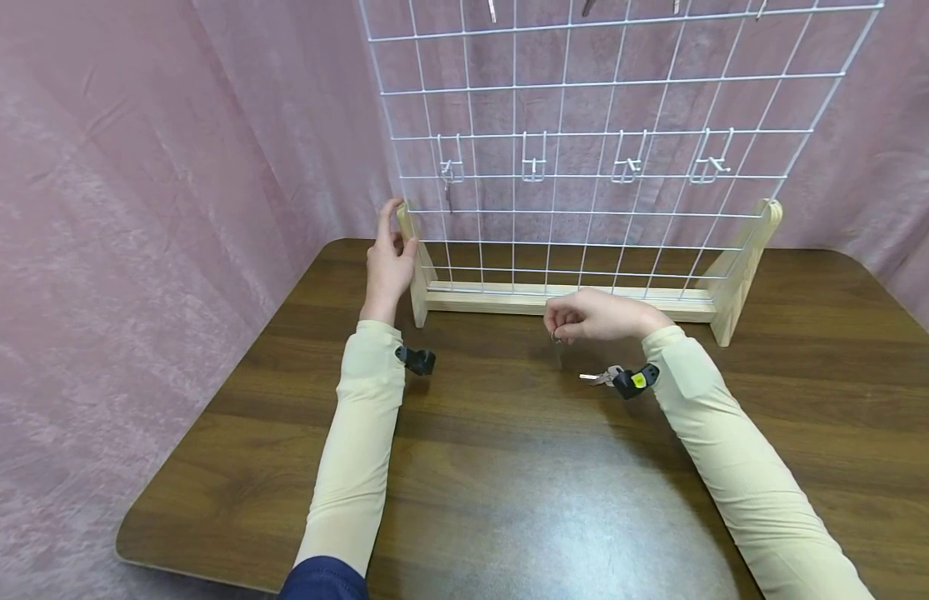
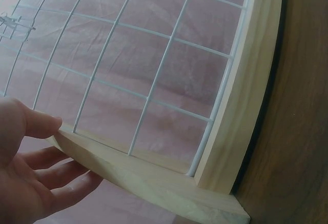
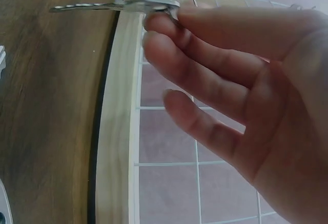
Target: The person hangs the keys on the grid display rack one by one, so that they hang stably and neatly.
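Observation:
A white wire grid rack (image 1: 539, 212) stands in a pale wooden base (image 1: 494, 302) on the table. My left hand (image 1: 389, 265) holds the left wooden side support (image 2: 148, 185) near its top, thumb on one side and fingers on the other. Low in front of the base, my right hand (image 1: 606, 315) pinches a silver key (image 3: 138, 5) by its ring end between thumb and fingertips. The key's blade points away from the fingers in the right wrist view. Beside the right wrist, other keys (image 1: 609, 375) lie on the table, partly hidden by the wrist camera.
White hooks (image 1: 534, 169) hang in a row across the grid; a key (image 1: 448, 197) appears to hang from the leftmost. More thin hanging items (image 1: 492, 10) are cut off by the top edge. The right wooden support (image 1: 745, 267) stands on the brown table (image 1: 464, 475). Pink curtain (image 1: 209, 167) surrounds it.

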Demonstrator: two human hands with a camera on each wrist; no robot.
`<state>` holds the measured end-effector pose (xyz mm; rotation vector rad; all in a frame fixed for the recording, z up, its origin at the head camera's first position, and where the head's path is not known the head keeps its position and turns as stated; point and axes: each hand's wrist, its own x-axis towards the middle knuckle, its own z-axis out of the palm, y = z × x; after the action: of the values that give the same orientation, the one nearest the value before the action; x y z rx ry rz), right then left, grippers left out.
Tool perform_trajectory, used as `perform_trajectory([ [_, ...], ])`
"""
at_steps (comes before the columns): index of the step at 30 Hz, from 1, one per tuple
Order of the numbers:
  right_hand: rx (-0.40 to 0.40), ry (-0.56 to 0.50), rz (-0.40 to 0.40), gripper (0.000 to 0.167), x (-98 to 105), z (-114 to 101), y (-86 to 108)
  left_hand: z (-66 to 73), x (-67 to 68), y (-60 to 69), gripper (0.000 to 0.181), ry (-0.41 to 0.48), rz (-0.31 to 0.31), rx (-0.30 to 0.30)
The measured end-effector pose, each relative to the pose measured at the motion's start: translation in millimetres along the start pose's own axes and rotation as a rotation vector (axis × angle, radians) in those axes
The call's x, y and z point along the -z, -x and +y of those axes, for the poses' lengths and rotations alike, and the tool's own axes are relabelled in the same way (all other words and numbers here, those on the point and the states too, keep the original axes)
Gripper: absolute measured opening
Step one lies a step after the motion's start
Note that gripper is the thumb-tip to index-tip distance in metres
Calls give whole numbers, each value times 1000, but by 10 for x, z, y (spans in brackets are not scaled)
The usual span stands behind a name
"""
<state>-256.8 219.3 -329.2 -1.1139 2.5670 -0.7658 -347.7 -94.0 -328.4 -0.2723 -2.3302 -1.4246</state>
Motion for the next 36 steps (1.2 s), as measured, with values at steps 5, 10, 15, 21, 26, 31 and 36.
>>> perform_trajectory([
  [5,28,12,99,8,17,-9,2,5,5,2,59,2,-2,1],
  [10,26,14,184,8,26,-41,-40,9,17,8,59,-1,1,1],
  [15,-8,48,288,3,84,-126,-89,8,16,9,59,-1,-1,0],
  [21,-26,81,439,4,271,-250,-115,7,10,4,59,0,-9,-1],
  [26,-26,127,525,4,452,-394,-158,10,16,0,59,12,-13,15],
  [31,-13,152,575,5,597,-527,-191,10,19,6,58,21,-17,16],
  [36,30,163,671,6,700,-640,-226,12,20,14,58,27,-13,9],
])
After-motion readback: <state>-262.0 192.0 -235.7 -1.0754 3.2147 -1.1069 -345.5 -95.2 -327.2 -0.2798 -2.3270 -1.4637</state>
